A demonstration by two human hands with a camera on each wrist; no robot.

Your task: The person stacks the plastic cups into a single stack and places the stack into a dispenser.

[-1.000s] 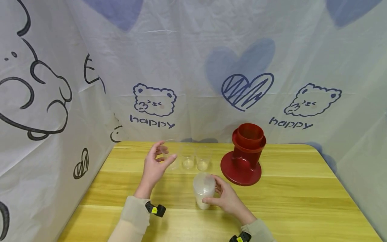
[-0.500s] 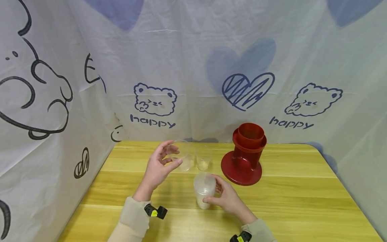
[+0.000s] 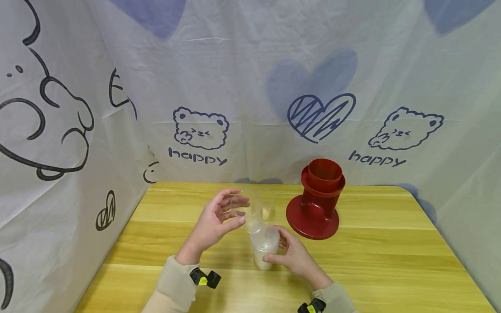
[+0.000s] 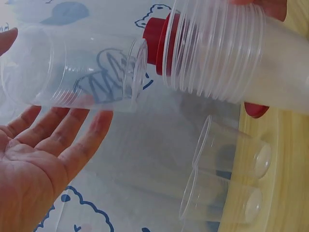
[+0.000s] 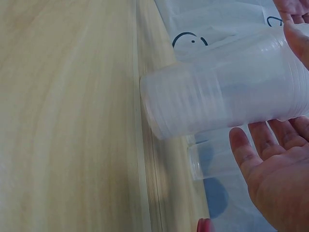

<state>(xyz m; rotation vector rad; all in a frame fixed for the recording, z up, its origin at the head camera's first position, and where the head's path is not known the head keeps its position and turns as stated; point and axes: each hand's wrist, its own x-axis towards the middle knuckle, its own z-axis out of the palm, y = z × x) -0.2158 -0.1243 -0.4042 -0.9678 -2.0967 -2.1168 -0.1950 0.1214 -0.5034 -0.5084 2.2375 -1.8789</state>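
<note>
Since half a second ago the left hand [image 3: 214, 219] has carried its clear cup [image 3: 247, 208] rightward and toward the person, so that it now hangs tilted just above the mouth of the cup stack [image 3: 264, 248]. The hand grasps this cup between thumb and fingers; in the left wrist view the cup [image 4: 72, 72] lies on its side over the open palm [image 4: 38, 164], its rim close to the rim of the stack [image 4: 227, 53]. The right hand [image 3: 294, 256] holds the stack upright on the table [image 3: 372, 252], fingers curled round its side; the right wrist view shows the stack [image 5: 227, 92] against those fingers [image 5: 263, 154]. Behind the lifted cup two more clear cups [image 4: 227, 179] stand on the table. To the right of them stands a red holder [image 3: 318, 198] on a round base. A printed cloth [image 3: 250, 87] with bears and hearts hangs behind.
</note>
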